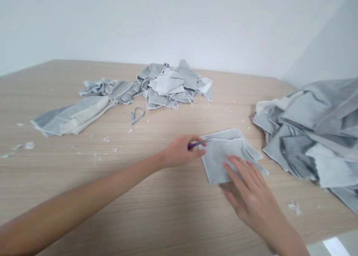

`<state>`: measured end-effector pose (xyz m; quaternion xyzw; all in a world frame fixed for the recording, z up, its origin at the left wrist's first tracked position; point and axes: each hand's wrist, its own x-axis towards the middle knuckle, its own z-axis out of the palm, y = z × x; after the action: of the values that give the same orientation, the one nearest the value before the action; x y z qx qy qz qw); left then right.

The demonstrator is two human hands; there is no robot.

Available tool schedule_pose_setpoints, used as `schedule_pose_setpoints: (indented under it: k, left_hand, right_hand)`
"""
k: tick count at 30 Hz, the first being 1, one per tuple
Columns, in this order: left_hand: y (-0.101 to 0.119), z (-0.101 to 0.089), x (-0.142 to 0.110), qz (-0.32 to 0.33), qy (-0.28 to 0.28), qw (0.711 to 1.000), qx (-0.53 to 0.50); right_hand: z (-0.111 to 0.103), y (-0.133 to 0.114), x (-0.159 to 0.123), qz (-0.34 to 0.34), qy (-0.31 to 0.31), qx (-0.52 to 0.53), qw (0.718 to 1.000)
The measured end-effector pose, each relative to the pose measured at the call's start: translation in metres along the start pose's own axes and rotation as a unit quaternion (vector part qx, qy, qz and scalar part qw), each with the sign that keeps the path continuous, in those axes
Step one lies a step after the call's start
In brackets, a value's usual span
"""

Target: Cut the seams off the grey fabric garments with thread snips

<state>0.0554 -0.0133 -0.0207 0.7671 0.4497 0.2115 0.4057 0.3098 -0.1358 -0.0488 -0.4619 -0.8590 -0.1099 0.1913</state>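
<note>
A folded piece of light grey cloth [218,159] lies on the table in front of me, its layers slightly fanned at the right. My left hand [180,150] is closed around small purple-handled scissors [200,142]. Most of their handle is hidden by my fingers, and the thin metal blade lies over the cloth's upper left part. The left fingertips reach the cloth's left edge. My right hand [250,194] is open, fingers spread, with its fingertips at the lower right part of the cloth. Nothing shows in its grasp.
A large heap of grey cloths [302,125] is at the right. Another pile of grey and white pieces [167,82] sits at the back, beside a long bunched garment piece [78,116]. A loose grey strip [137,115] and scattered lint [29,145] lie on the wooden table [167,203].
</note>
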Motion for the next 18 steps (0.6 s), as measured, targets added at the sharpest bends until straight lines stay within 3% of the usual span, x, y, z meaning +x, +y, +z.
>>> schedule_pose_setpoints:
  k: [2, 4, 7, 11, 15, 18]
  left_hand:
    - [-0.014, -0.004, -0.019, -0.004, -0.007, 1.0, 0.015]
    - [-0.025, -0.003, -0.036, -0.008, -0.01, 1.0, 0.023]
    - [-0.037, 0.003, -0.057, -0.003, -0.015, 1.0, 0.023]
    - [-0.053, 0.012, -0.077, 0.016, -0.01, 0.999, 0.036]
    - [-0.075, 0.02, -0.089, 0.049, 0.018, 0.997, 0.065]
    - [-0.085, 0.024, -0.094, 0.08, 0.018, 0.994, 0.073]
  right_hand:
    - [0.01, 0.021, 0.003, -0.017, -0.086, -0.045, 0.995]
    - [0.022, 0.04, 0.01, -0.013, -0.129, -0.083, 0.988]
    - [0.037, 0.055, 0.028, -0.027, -0.169, -0.123, 0.978]
    - [0.041, 0.054, 0.054, -0.025, -0.18, -0.158, 0.971]
    - [0.019, 0.059, 0.061, 0.003, -0.139, -0.177, 0.974]
    - [-0.028, 0.086, 0.058, 0.057, -0.053, -0.194, 0.978]
